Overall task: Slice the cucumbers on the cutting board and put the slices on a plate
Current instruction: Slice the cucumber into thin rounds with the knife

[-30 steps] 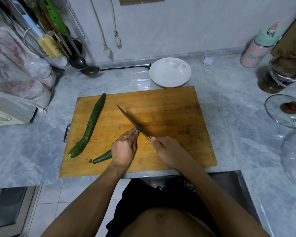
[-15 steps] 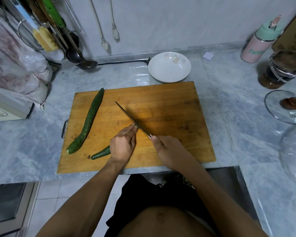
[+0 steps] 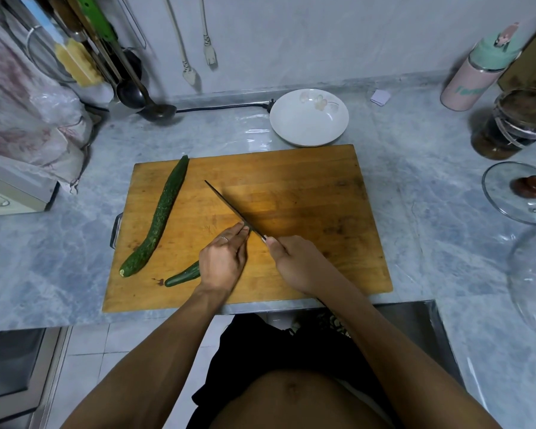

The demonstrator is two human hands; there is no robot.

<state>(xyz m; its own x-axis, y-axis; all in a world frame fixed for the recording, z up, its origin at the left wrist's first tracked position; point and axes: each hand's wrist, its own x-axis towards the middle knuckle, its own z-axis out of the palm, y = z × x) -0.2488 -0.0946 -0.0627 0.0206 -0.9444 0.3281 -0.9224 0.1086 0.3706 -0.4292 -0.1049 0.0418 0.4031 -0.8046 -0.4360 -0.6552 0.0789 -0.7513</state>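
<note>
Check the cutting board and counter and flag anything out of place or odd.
Nothing is spilled or damaged. One small oddity: the long whole green cucumber lies diagonally on the wooden cutting board, its tip reaching past the far edge. The white plate holds no slices.

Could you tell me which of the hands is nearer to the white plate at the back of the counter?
Right. The right hand grips the knife on the cutting board, almost directly below the white plate. The left hand holds a cucumber farther to the left.
</note>
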